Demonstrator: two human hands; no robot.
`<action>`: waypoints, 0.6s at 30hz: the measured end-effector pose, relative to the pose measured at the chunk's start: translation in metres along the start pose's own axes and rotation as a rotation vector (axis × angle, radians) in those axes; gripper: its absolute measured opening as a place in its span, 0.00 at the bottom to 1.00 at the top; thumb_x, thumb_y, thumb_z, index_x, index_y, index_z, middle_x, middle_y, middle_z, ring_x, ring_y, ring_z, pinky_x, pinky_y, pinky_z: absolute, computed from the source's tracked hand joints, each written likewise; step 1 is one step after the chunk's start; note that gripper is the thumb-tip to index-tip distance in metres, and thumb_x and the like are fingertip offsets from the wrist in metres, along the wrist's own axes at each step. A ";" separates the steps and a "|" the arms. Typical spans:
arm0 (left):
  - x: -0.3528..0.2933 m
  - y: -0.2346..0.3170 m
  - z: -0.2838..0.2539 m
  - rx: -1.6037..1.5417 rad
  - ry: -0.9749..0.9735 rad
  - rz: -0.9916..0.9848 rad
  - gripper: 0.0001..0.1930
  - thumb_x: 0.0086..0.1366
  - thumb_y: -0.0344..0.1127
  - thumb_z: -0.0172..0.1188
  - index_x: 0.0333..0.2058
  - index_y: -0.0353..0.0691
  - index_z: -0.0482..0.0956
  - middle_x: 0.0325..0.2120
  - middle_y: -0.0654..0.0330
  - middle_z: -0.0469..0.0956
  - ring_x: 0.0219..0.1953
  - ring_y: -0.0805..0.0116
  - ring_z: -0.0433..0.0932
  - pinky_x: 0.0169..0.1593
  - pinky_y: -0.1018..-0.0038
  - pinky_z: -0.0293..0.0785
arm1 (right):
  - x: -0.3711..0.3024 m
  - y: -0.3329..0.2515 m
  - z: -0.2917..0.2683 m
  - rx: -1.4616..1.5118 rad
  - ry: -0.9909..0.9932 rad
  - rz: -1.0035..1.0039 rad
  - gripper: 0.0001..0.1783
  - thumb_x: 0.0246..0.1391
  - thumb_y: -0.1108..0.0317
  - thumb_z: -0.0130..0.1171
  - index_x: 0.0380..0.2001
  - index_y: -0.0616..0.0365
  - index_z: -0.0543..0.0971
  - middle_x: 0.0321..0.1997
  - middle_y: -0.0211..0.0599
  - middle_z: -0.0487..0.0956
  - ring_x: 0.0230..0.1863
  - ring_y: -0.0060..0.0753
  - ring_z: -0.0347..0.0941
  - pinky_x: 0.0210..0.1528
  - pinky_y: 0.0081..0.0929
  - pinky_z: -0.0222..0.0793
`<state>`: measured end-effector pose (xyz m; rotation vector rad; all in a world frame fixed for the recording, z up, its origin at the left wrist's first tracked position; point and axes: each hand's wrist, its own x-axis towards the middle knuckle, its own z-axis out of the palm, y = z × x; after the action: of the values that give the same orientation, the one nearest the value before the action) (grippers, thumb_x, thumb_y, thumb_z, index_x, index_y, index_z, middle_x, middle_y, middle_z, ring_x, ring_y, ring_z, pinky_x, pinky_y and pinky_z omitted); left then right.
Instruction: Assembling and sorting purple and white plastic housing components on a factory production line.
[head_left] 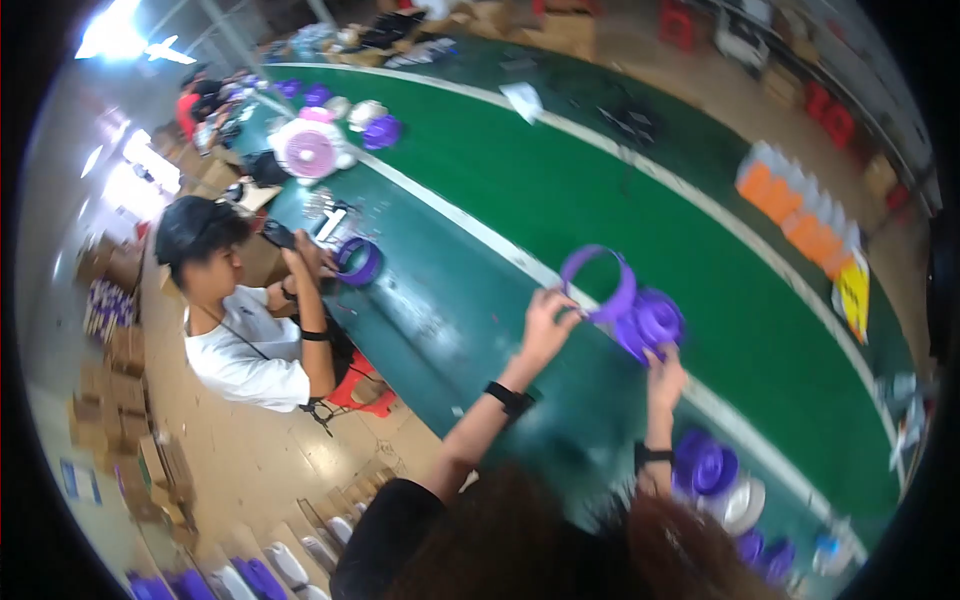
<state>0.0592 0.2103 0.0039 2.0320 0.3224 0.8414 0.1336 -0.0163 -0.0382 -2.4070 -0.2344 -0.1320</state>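
Note:
My left hand (pixel 550 326) is closed on the lower left edge of a purple plastic ring (pixel 625 293), which is held up on its side above the white edge strip of the bench. Just to its right, my right hand (pixel 664 378) grips the near edge of a purple round housing (pixel 658 318) with a raised circular middle. Ring and housing overlap in the picture; whether they touch I cannot tell. Some fingertips are hidden behind the parts. Black bands circle both of my wrists.
A green conveyor belt (pixel 520 190) runs beyond the bench (pixel 440 270). At left, a seated co-worker (pixel 250 340) holds a dark tool beside another purple ring (pixel 374 266). A pink-and-white fan (pixel 308 152) stands farther up. More purple parts (pixel 706 464) lie near my right forearm.

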 end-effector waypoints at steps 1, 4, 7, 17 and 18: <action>-0.015 0.003 -0.010 0.012 0.020 -0.021 0.10 0.42 0.27 0.64 0.26 0.40 0.74 0.35 0.53 0.71 0.40 0.56 0.69 0.41 0.68 0.69 | -0.017 -0.022 -0.012 -0.049 -0.116 0.024 0.15 0.43 0.58 0.60 0.30 0.56 0.73 0.28 0.46 0.76 0.32 0.51 0.71 0.34 0.39 0.65; -0.055 0.021 -0.026 -0.096 -0.072 -0.097 0.10 0.44 0.24 0.63 0.29 0.38 0.75 0.40 0.53 0.68 0.42 0.61 0.70 0.40 0.73 0.73 | -0.078 -0.026 -0.027 0.020 -0.086 -0.088 0.12 0.41 0.58 0.60 0.27 0.53 0.72 0.29 0.39 0.76 0.31 0.47 0.72 0.30 0.38 0.66; -0.094 0.039 -0.028 -0.134 -0.171 -0.166 0.10 0.45 0.24 0.63 0.29 0.37 0.75 0.40 0.53 0.67 0.42 0.61 0.71 0.41 0.73 0.73 | -0.134 -0.013 -0.030 -0.035 -0.087 -0.114 0.12 0.40 0.62 0.61 0.26 0.55 0.72 0.32 0.42 0.75 0.32 0.48 0.71 0.31 0.37 0.67; -0.167 0.053 -0.035 -0.076 -0.376 -0.103 0.11 0.44 0.28 0.65 0.29 0.41 0.76 0.43 0.53 0.65 0.37 0.60 0.72 0.40 0.69 0.68 | -0.162 0.019 -0.064 0.501 -0.117 0.202 0.14 0.53 0.65 0.50 0.41 0.60 0.72 0.37 0.44 0.76 0.41 0.33 0.72 0.42 0.25 0.65; -0.168 0.055 -0.038 -0.081 -0.384 -0.112 0.11 0.44 0.29 0.65 0.29 0.41 0.75 0.42 0.52 0.65 0.39 0.59 0.71 0.42 0.69 0.68 | -0.157 0.018 -0.061 0.618 -0.118 0.273 0.18 0.54 0.63 0.49 0.43 0.64 0.70 0.41 0.47 0.75 0.45 0.34 0.71 0.46 0.24 0.64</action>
<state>-0.0948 0.1163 -0.0114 2.0263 0.1795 0.3770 -0.0185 -0.0909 -0.0288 -1.8073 0.0076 0.1848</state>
